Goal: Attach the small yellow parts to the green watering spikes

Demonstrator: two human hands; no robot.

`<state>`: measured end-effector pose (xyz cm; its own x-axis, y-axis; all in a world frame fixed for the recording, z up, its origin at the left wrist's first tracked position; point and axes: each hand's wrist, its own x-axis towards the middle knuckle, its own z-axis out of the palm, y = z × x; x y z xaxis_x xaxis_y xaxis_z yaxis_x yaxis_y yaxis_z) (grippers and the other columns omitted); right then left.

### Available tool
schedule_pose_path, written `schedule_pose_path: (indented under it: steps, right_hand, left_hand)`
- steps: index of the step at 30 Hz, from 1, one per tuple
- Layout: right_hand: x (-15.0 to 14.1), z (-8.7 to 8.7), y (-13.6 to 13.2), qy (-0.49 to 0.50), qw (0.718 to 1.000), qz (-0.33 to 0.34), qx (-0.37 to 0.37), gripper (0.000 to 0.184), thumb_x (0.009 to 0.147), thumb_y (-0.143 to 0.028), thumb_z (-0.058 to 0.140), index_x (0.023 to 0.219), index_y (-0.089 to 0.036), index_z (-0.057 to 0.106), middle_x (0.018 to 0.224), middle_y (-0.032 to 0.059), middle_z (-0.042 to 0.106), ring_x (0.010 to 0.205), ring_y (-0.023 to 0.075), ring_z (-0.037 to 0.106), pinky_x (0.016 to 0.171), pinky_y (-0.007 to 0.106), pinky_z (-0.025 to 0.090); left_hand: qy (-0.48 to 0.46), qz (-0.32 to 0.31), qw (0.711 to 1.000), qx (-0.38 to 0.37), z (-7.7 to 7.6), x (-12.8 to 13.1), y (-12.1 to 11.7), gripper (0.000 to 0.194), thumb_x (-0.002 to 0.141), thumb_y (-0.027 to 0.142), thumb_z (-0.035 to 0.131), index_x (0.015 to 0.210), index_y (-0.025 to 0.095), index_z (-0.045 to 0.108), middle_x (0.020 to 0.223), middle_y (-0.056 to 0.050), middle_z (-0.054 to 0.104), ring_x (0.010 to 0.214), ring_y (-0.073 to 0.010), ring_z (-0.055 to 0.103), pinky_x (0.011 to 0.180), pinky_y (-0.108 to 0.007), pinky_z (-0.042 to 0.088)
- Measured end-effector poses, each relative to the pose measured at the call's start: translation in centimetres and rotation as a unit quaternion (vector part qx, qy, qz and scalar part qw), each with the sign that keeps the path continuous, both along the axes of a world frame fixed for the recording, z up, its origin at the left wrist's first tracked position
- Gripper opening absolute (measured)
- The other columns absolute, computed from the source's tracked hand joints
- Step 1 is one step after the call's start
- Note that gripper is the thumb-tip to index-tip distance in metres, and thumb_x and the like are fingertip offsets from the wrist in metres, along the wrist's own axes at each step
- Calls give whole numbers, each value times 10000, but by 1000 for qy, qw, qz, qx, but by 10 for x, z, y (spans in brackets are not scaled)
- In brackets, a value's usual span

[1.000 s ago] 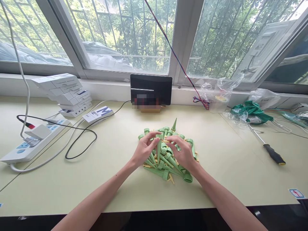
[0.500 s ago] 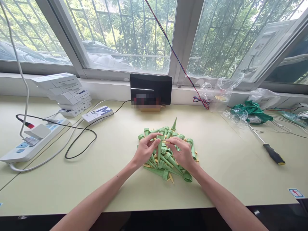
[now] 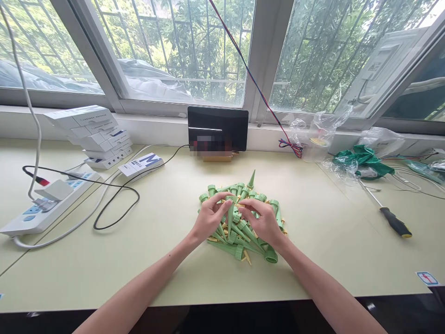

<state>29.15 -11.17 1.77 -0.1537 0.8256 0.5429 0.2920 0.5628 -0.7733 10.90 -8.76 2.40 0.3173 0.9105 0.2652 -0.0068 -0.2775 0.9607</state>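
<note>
A green spike [image 3: 230,219] hangs point-down over the pile [image 3: 239,252], its ribbed end pinched by the left hand [image 3: 207,218]; beside it, the right hand [image 3: 262,219] grips a small yellow fitting [image 3: 239,205]. Joining them seems in hand, calling for careful alignment.

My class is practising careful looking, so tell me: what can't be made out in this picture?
All in the head view:
Yellow piece: full shape, partly covered by the right hand.
Green spike: wide end, partly covered by the left hand.
Pile: lower parts, under upper ones.
Screen: lower area, blurred by pixelation.
Box stack: print, too small.
</note>
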Motion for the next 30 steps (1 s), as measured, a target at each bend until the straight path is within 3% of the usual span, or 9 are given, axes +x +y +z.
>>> schedule_pose_path:
  steps: [5,13,30]
  right_hand:
    - [1,0,1,-19,999,-6,31,237,870,-331,701,1064,-200,660,862,45,704,718,172,666,695,317,579]
    - [0,-2,2,-15,997,-37,58,187,886,-292,685,1053,-213,655,876,46,712,736,172,674,701,316,586]
    - [1,-9,4,-55,992,-32,112,140,948,-263,595,1060,-215,663,866,52,707,718,172,669,678,310,583]
  left_hand:
    - [-29,29,999,-26,-2,2,2,293,896,422,615,1060,180,630,733,18,557,464,-84,545,427,-211,456]
    - [-25,5,999,-29,-2,0,1,294,918,414,591,1111,193,575,748,16,598,439,-78,567,456,-216,490]
    - [-82,-37,992,-89,-3,4,0,301,888,459,618,975,184,531,649,55,547,399,-81,529,357,-204,436]
